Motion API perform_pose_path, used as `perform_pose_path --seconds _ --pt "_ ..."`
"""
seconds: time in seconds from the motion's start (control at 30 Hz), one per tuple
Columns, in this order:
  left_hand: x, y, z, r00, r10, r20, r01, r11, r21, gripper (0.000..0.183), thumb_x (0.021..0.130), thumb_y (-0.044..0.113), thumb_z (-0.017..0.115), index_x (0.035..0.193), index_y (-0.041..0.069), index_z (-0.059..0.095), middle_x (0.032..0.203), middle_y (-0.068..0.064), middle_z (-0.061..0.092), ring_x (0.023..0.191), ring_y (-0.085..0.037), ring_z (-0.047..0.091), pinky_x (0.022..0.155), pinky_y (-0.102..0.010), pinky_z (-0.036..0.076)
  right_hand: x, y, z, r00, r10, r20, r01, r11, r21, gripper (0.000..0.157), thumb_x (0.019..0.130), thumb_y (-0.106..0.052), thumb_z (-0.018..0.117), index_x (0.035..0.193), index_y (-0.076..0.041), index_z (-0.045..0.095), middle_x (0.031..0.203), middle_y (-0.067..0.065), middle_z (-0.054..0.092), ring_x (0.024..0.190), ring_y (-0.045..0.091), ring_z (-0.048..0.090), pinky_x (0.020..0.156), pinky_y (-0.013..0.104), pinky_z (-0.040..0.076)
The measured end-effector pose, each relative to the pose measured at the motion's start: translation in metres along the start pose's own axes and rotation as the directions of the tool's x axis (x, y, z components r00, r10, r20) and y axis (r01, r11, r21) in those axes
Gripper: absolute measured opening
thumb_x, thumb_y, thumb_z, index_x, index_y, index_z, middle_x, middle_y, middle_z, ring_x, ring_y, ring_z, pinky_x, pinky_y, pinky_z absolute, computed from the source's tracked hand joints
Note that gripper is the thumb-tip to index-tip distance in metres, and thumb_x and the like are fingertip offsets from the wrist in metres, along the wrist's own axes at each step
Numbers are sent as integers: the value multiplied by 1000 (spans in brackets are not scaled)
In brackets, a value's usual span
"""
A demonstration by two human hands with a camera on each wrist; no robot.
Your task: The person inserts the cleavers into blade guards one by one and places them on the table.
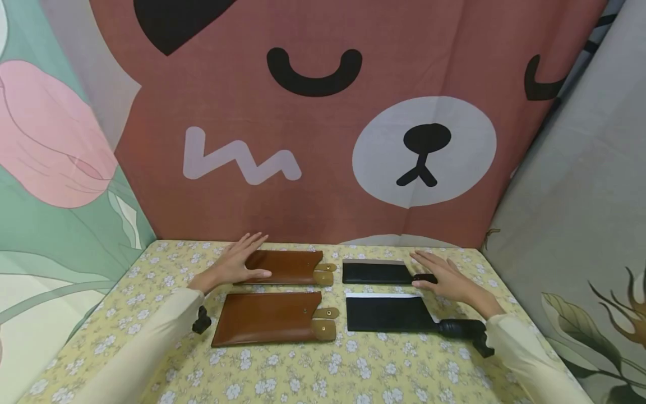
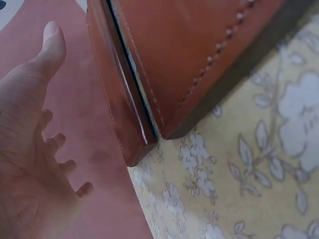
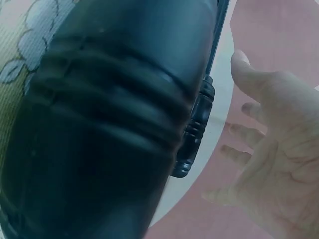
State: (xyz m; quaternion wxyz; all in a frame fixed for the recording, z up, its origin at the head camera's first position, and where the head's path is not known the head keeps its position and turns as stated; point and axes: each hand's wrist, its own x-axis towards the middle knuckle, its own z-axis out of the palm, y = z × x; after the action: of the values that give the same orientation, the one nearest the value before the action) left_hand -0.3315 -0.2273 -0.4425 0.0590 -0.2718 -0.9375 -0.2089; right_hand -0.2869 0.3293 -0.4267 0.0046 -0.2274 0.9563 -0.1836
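Where the nearer row lies on the counter (image 1: 303,387), the near sheath (image 1: 267,318) sits toward the left edge and the near cleaver (image 1: 386,314) toward the right edge, both long axes running left to right. That cleaver's handle (image 1: 459,329) points at the right edge; its bright cutting edge (image 1: 383,295) faces the far edge. Beyond, the left hand (image 1: 234,265) hovers at the left end of the far sheath (image 1: 290,266), fingers spread, gripping nothing; the right hand (image 1: 444,278) does likewise by the far cleaver's (image 1: 375,273) handle. This farther pair lies roughly parallel to the nearer, near the far edge, straps (image 1: 323,278) and handle pointing right.
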Motion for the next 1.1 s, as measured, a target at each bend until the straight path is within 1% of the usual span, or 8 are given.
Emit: perform_pose_path --seconds 0.13,0.23,0.37,0.57,0.73,0.87,0.97,1.1 --pt "2 1 4 1000 -1 23 1 1000 -2 101 91 55 78 166 9 29 170 -24 26 156 -52 19 117 -79 16 1 2 2 1000 -26 0 26 1000 -6 78 99 -34 73 161 -2 38 165 31 30 150 56 27 110 86 10" --pt "3 1 8 998 -24 56 24 1000 -3 101 90 58 77 167 12 30 170 -22 28 156 -51 20 117 -79 16 2 5 3 998 -55 10 55 998 -11 76 100 -32 72 161 -1 39 164 31 32 149 56 30 112 82 20" --pt "2 2 10 992 -66 107 67 998 -4 101 90 61 76 167 13 31 169 -22 29 156 -49 23 115 -81 18 2 7 5 996 -87 30 87 996 -10 72 102 -31 70 159 0 41 161 31 37 146 55 36 110 74 35" --pt "3 3 12 985 -86 149 85 996 10 98 91 60 75 165 10 35 169 -23 28 155 -49 27 113 -82 20 1 4 4 997 -62 43 63 998 -28 67 102 -27 70 155 4 46 159 33 39 144 56 39 108 71 39" --pt "8 5 14 976 -96 197 98 995 -1 97 91 60 75 165 11 35 170 -23 27 155 -50 23 112 -84 19 2 6 6 998 -40 47 43 997 -70 63 99 -22 73 151 6 51 158 35 40 142 56 41 107 68 43" --pt "13 4 17 967 -93 238 97 995 -3 100 89 62 76 165 11 34 170 -22 26 156 -51 20 114 -82 18 5 10 9 996 -56 74 63 994 -92 55 98 -16 74 145 6 57 150 32 50 136 53 50 103 63 48" --pt "15 3 17 961 -88 262 92 996 -4 102 88 61 78 165 12 34 171 -23 25 156 -51 19 115 -81 15 8 10 10 993 -48 108 59 993 -104 49 97 -13 74 141 5 61 143 28 59 129 49 57 99 59 53" --pt "19 2 16 953 -74 295 75 997 6 105 86 60 81 166 11 33 170 -24 24 156 -51 20 115 -80 15 8 9 10 991 -22 131 35 995 -98 47 97 -12 75 140 3 63 140 26 62 127 47 59 96 57 55"
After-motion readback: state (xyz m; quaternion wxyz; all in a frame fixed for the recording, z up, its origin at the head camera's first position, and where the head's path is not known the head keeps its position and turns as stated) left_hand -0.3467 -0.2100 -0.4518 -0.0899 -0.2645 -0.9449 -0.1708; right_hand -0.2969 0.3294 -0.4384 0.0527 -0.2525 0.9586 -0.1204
